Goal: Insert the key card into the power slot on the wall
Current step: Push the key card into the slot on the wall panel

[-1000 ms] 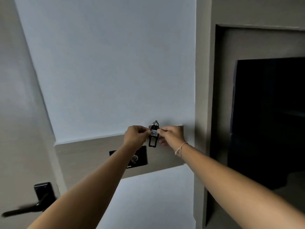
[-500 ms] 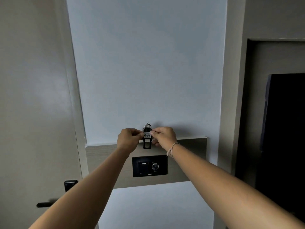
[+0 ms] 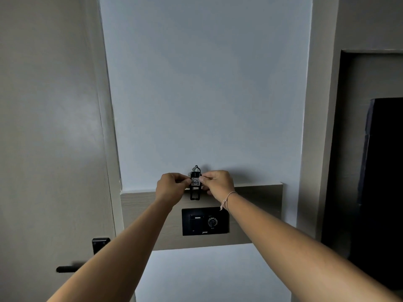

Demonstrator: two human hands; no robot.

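Both arms reach out from the bottom of the frame toward a pale blue-grey wall (image 3: 205,83) with a wood-look band (image 3: 257,212) running across it. The left hand (image 3: 172,188) and right hand (image 3: 218,184) are both curled, fingertips pinching the same thing from either side: the key card (image 3: 195,184), a black tag held upright with a metal ring at its top. There's a thin bracelet (image 3: 227,199) on the right wrist. The card sits in the air just above the black switch plate (image 3: 205,221) set in the band, not touching it; the power slot (image 3: 196,222) is on the plate's left half, a round dial to its right. A white sticker on the card has handwriting, looks like "407". Off to the left is a door (image 3: 50,127) with a black handle (image 3: 67,268), and to the right a dark opening.
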